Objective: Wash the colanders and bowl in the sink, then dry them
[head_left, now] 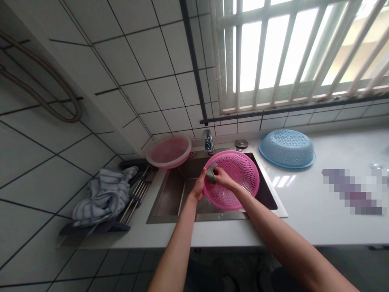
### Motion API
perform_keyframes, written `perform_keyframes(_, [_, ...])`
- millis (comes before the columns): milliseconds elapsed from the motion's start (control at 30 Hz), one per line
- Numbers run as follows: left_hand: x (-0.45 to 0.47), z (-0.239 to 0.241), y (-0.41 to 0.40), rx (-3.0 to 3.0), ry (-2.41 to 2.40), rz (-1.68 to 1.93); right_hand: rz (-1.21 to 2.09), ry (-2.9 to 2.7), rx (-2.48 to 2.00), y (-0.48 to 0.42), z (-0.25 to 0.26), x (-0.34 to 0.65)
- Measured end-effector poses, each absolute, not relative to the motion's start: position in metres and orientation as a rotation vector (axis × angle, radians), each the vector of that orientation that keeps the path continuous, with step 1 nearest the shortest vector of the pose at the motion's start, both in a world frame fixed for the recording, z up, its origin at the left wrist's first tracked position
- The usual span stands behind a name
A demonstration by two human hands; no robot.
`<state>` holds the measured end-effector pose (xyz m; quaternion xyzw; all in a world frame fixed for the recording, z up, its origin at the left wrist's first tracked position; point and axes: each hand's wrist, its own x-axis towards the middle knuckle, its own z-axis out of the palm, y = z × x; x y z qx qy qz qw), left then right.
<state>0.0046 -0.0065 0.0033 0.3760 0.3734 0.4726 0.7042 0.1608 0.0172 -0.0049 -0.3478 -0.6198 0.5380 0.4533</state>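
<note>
A bright pink plastic colander (234, 194) is held over the metal sink (173, 194), its open side facing me. My left hand (199, 185) grips its left rim, thumb on top. In my right hand (223, 177) is a grey-green cloth (211, 173), pressed against the colander's inner wall near that same rim. The fingers of my right hand are wrapped round the cloth and partly hidden by it.
Behind the sink stands a chrome faucet (208, 142). A pink basin (168, 152) sits at the back left, and an upturned blue basket (287, 150) lies on the right counter. A striped towel (106, 194) rests on a folding rack (138, 196); a metal drain strainer (242, 143) lies behind the sink.
</note>
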Motion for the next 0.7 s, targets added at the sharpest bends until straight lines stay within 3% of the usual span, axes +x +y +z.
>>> perform_keyframes(167, [-0.005,0.001,-0.003,0.873,0.928,1.118,1.541,-1.955,-0.736,0.011,-0.021,0.155])
perform_keyframes(467, [0.008,0.007,-0.011,0.832,0.718,0.991,1.106,-1.15,-0.977,0.03,0.002,0.164])
perform_keyframes(700, [-0.005,0.0,-0.003,0.839,0.812,1.088,1.422,-1.779,-0.757,0.012,-0.014,0.154])
